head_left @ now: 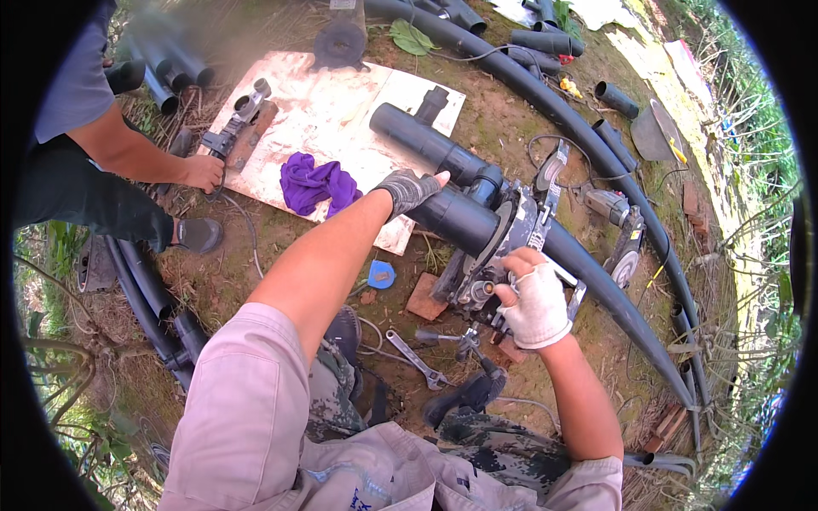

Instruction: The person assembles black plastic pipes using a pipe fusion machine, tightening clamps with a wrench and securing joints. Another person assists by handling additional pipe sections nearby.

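Observation:
My left hand (411, 192), in a grey fingerless glove, lies over a thick black pipe fitting (456, 220), its fingers curled over the far side and partly hidden. The pipe's right end sits in a metal pipe clamp machine (490, 271), and a long black pipe (609, 302) runs out from the other side. Beside the clamp is my right hand (535, 300), in a white fingerless glove. Its thumb and fingers are apart around the clamp's near side, and nothing shows between them. A second black pipe fitting with a side branch (426, 140) lies just beyond my left hand.
At the left, another person's hand (203, 173) holds a corded power tool (223, 140). A purple cloth (317, 183) lies on the pale board (281, 85). Near my feet are a wrench (416, 358), a blue tape measure (381, 274) and a brick (426, 295). A disc tool (629, 247) stands right.

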The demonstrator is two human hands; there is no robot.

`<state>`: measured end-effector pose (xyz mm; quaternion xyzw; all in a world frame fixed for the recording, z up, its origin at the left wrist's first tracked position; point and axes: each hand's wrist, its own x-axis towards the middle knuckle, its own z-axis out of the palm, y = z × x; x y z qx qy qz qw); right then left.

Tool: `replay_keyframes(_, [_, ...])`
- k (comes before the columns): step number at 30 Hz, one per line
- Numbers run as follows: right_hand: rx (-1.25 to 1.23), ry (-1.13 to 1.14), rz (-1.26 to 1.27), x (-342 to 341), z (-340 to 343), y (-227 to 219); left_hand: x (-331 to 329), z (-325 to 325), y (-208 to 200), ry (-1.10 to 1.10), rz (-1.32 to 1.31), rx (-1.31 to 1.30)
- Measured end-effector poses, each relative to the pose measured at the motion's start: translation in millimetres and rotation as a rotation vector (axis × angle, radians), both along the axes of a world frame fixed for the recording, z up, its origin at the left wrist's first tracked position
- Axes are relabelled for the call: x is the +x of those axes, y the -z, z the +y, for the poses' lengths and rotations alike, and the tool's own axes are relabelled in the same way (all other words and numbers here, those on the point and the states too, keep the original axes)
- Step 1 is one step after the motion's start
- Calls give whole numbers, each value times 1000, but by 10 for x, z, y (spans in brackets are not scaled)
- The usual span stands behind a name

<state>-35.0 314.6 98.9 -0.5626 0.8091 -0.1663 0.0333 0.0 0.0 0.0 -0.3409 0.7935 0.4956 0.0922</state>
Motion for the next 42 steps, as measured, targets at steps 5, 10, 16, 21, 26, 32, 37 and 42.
replay_keyframes(5, [-451,551,-475,-588,-379,202,134,68,-220,-35,240,435])
replay_keyframes(10, [-550,531,-408,-630,-891,501,3,248,-284,-65,183,145])
replay_keyframes(16, [-408,478,-528,-522,-870,309,-78,143,101,-59,113,-63])
replay_keyframes(21, [-369,270,-314,-634,-369,314,-105,207,62,-31,99,-155])
replay_keyframes(26, [-401,183,-370,-676,-230,401,-50,236,-137,26,198,-50])
replay_keyframes(32, [-361,188,-174,-608,-408,483,-96,313,-266,40,150,-163])
replay_keyframes(37, [-348,202,-309,-552,-365,308,-56,269,-231,-40,94,-105])
replay_keyframes(42, [-273,199,70,-583,-96,93,-50,287,-410,25,65,-59])
